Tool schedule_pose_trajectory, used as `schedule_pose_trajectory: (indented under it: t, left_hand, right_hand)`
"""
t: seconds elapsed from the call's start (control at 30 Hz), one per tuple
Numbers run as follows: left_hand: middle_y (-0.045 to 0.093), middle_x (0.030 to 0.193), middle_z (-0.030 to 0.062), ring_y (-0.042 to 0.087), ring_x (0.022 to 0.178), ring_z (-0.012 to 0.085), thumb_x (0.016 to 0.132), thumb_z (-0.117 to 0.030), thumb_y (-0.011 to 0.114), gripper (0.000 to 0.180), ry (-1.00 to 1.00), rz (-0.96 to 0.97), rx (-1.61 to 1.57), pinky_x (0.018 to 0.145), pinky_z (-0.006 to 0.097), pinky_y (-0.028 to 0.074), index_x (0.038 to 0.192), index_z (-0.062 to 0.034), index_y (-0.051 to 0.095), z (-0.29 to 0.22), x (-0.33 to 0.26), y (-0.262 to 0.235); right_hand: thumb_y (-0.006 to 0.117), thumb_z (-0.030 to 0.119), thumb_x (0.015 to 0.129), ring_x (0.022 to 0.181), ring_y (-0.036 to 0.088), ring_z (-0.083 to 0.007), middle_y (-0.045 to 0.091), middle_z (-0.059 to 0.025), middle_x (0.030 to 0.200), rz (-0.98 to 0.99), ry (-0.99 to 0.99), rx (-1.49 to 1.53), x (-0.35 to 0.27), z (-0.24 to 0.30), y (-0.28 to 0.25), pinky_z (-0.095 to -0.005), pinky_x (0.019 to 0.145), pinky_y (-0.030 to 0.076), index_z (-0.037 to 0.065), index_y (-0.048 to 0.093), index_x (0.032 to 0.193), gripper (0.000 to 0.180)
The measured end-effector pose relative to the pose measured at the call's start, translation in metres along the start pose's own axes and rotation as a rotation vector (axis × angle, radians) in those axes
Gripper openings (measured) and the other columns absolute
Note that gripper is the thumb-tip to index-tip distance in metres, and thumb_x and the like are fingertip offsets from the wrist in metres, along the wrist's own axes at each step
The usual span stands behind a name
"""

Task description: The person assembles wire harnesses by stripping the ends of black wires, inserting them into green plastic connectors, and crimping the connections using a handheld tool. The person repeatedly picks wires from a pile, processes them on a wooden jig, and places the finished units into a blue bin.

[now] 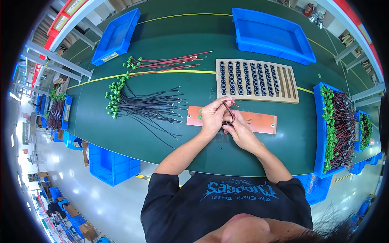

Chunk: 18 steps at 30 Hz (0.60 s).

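Observation:
My left hand [214,116] is closed around a red and black wire pair [230,110], which loops up above the fingers. Just right of it, my right hand [243,133] pinches a small black piece [227,123] at the wires; it looks like a ferrite ring, but fingers partly cover it. Both hands meet over an orange-red board [263,124] lying on the green table. A bit of green connector [200,115] shows beside my left hand. Behind the hands stands a wooden rack [259,99] with rows of black rings [248,77] in its slots; the rightmost slots show bare wood.
Black wires [150,106] with green connectors lie at left, red wires [174,62] beyond them. Blue trays stand at the back left [115,36] and back right [273,38]. A blue bin [320,135] of finished-looking wire bundles sits at right. A blue crate [111,164] is below the table edge.

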<state>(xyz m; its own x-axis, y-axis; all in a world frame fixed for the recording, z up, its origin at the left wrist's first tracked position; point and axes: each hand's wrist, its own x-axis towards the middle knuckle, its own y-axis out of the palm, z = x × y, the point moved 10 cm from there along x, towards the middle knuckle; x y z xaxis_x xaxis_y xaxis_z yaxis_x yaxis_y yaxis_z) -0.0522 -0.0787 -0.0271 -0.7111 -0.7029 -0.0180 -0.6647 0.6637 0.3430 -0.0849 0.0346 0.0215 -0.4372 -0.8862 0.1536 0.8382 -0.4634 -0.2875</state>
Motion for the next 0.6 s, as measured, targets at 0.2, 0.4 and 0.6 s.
schedule_pose_trajectory:
  t: [0.2,0.4,0.6]
  left_hand:
    - [0.074,0.105,0.0128,0.071,0.096,0.0178,0.095,0.006,0.064,0.017,0.192,0.039,0.158,0.088,0.029,0.058,0.108,0.0032,0.075,-0.019,-0.001,0.005]
    - [0.073,0.102,0.0103,0.07,0.093,0.0154,0.096,0.004,0.064,0.015,0.188,0.071,0.285,0.086,0.029,0.058,0.107,0.0028,0.074,-0.017,0.001,0.009]
    - [0.07,0.099,0.0105,0.071,0.088,0.0157,0.101,0.001,0.058,0.014,0.032,0.154,0.034,0.086,0.03,0.06,0.112,0.0037,0.066,0.003,0.002,0.011]
  right_hand:
    - [0.076,0.015,0.088,0.083,0.06,-0.0329,0.062,-0.0132,0.095,-0.036,-0.261,-0.673,-0.011,0.044,-0.033,-0.0447,0.075,0.049,-0.002,0.068,0.101,0.023]
    - [0.07,0.015,0.097,0.095,0.067,-0.0186,0.071,-0.008,0.096,-0.248,0.226,-0.106,-0.02,-0.038,-0.078,-0.0322,0.089,0.051,-0.001,0.072,0.117,0.026]
    - [0.068,0.015,0.1,0.099,0.069,-0.0137,0.073,-0.0078,0.109,-0.262,0.331,0.197,-0.023,-0.067,-0.073,-0.0291,0.091,0.053,-0.001,0.068,0.12,0.026]
